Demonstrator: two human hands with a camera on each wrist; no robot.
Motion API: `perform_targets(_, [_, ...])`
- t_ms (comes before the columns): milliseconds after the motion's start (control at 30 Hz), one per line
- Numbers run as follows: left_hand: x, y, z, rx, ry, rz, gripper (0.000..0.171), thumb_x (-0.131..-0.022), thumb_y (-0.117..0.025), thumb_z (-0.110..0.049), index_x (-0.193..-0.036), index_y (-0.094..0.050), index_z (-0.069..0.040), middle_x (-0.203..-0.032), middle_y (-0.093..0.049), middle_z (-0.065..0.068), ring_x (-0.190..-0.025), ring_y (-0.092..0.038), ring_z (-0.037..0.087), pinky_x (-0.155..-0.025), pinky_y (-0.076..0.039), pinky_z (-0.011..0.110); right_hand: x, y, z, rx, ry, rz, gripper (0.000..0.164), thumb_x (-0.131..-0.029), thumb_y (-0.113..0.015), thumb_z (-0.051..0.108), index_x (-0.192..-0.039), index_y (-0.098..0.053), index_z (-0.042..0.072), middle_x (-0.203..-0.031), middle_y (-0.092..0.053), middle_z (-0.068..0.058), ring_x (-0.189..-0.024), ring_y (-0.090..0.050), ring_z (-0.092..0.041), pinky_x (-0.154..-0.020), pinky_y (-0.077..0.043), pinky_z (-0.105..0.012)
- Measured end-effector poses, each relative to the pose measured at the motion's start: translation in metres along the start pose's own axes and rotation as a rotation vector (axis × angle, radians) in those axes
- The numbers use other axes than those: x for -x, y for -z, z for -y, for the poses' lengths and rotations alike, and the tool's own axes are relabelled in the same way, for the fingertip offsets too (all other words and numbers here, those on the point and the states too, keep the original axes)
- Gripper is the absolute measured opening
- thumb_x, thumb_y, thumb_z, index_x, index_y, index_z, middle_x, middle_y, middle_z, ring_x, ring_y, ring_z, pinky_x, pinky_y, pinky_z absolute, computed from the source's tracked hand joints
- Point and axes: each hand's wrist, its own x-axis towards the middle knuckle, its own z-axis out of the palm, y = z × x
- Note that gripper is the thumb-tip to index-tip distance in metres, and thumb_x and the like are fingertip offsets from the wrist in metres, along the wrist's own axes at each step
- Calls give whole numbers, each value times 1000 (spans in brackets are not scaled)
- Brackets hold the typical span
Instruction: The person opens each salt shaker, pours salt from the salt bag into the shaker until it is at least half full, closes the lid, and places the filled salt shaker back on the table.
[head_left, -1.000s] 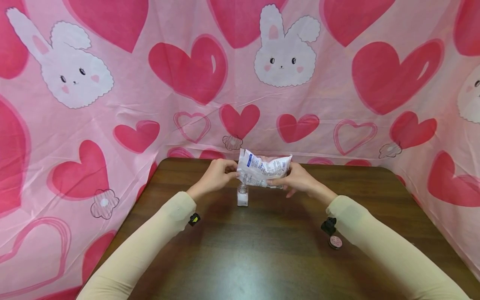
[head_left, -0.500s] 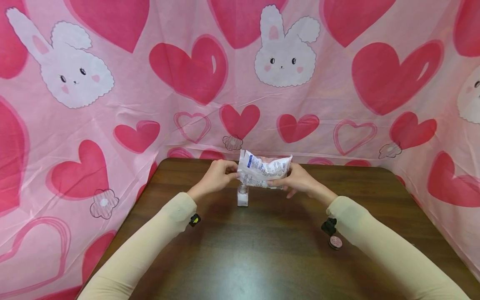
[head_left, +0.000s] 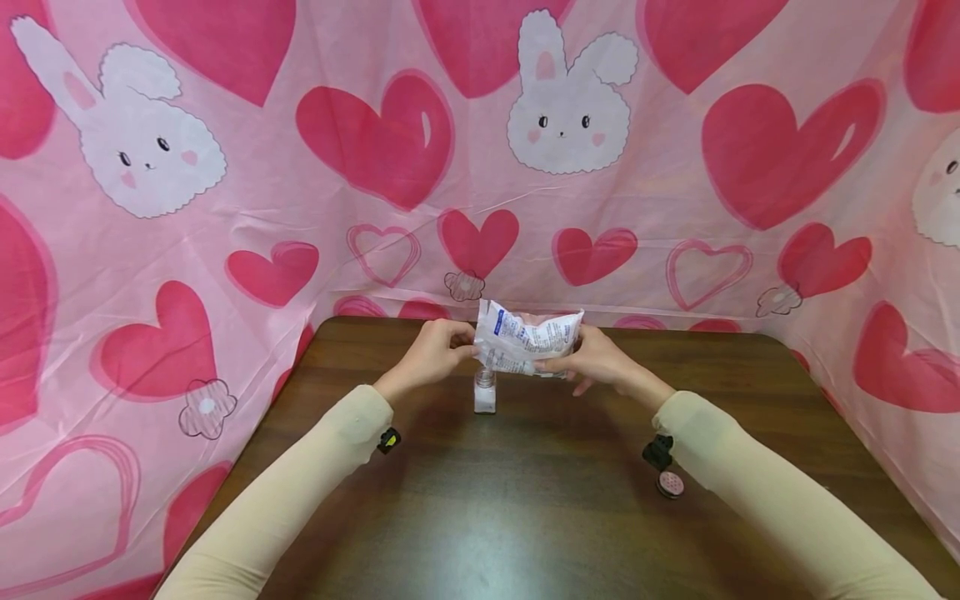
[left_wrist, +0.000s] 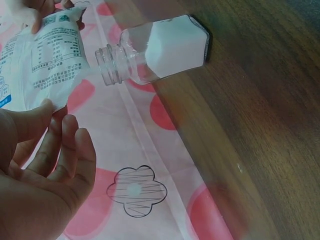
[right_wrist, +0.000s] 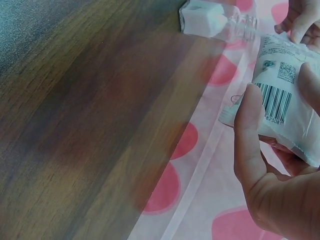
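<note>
Both hands hold up a white printed plastic bag (head_left: 528, 337) over the far part of the table. My left hand (head_left: 427, 356) pinches its left end between thumb and fingers. The right hand (head_left: 603, 362) grips the fuller right end, thumb on the near face, beside a barcode (right_wrist: 275, 102) in the right wrist view. Under the bag's lower left corner stands a small clear bottle (head_left: 485, 396), upright and uncapped. White powder (left_wrist: 175, 45) fills much of the bottle in the left wrist view. The bag's corner (left_wrist: 82, 75) is right at the threaded bottle mouth.
A round pink lid (head_left: 670, 484) with a dotted top lies on the brown wooden table (head_left: 480, 500), near the right forearm. Behind the table hangs a pink cloth (head_left: 480, 183) printed with hearts and rabbits.
</note>
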Motion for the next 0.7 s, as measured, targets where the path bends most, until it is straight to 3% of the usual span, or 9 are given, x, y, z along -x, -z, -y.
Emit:
perform_targets(267, [0,0,1,-8,-1,-1,5,-93,-78,-1,-94,-76,3,-86,-75,6,-79,-70,16,-76,-58,33,-1,0,-1,-7,0,2,53,-82,-93,29,-118,-63,3,-92,-64,-14,-75,-63,-35,-61,-61,-55])
perform_targets(500, [-1,1,1,-3,-1,2,5,-93,-78,-1,-95,-77,3,-87,-76,7,-80,-70,17,-77,-59,34,-2,0,-1,-1,1,0,53,-83,-92,30,-118,-63,4,-93,-64,-14,-74,-62,-31,-65,-60,-59])
perform_targets(700, [0,1,0,-5,7,3,5,-93,-78,-1,-95,-76,3,-87,-76,7,-80,-70,17,-77,-58,33,-1,0,-1,-7,4,3,53,-83,-92,29,-118,-63,3,-92,-64,-14,-74,-63,-33,-59,-61,-52])
